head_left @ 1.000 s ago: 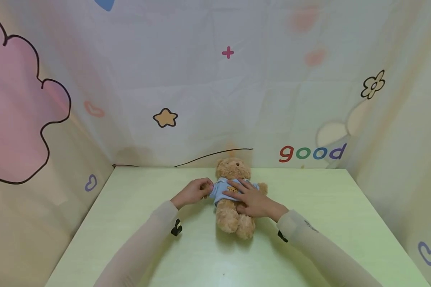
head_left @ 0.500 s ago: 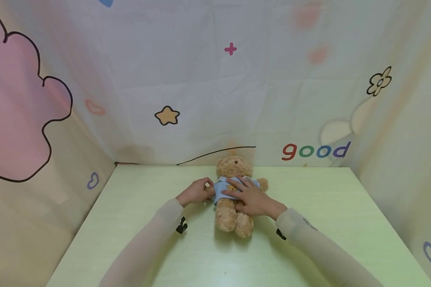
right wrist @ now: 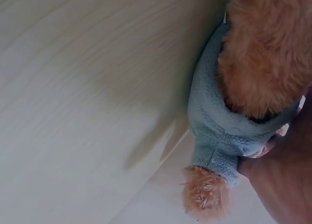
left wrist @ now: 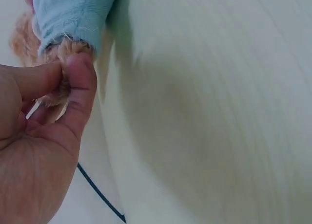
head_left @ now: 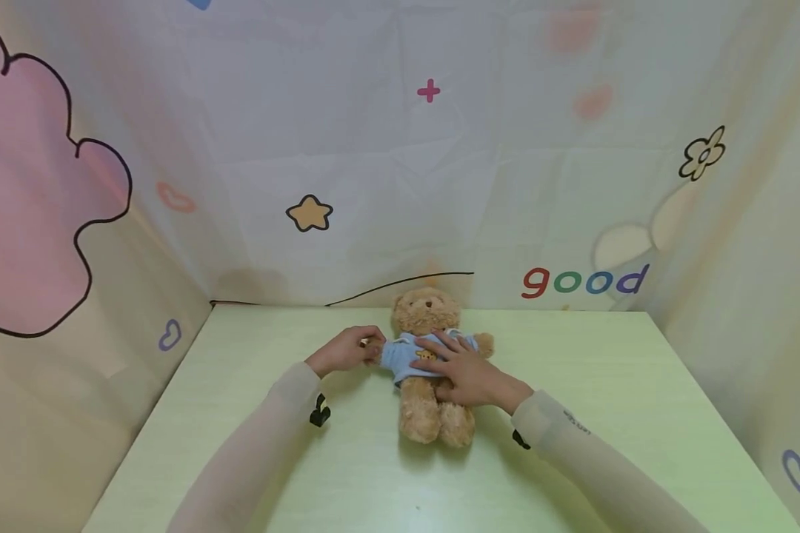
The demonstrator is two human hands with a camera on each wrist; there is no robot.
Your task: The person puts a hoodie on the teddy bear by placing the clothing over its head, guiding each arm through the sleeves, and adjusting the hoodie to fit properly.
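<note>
A tan teddy bear (head_left: 421, 423) in a light blue top (head_left: 400, 357) lies on its back on the table, head toward the back wall. My left hand (head_left: 347, 349) pinches the bear's furry paw (left wrist: 61, 92) between thumb and fingers, just past the sleeve cuff (left wrist: 73, 27). Spread fingers of my right hand (head_left: 473, 376) rest on the bear's belly, over the top's small bear print (head_left: 427, 356). In the right wrist view, the other paw (right wrist: 207, 195) sticks out of its sleeve, beside the right hand (right wrist: 282, 170).
The pale green table (head_left: 573, 385) meets a printed cloth backdrop (head_left: 373, 163) right behind the bear's head. More cloth hangs along both sides. A black clip (head_left: 320, 411) hangs below the left sleeve.
My left hand has drawn the bear's arm out to the left, showing more blue sleeve. The bear's head and top have shifted slightly left. My right hand stays on the belly.
</note>
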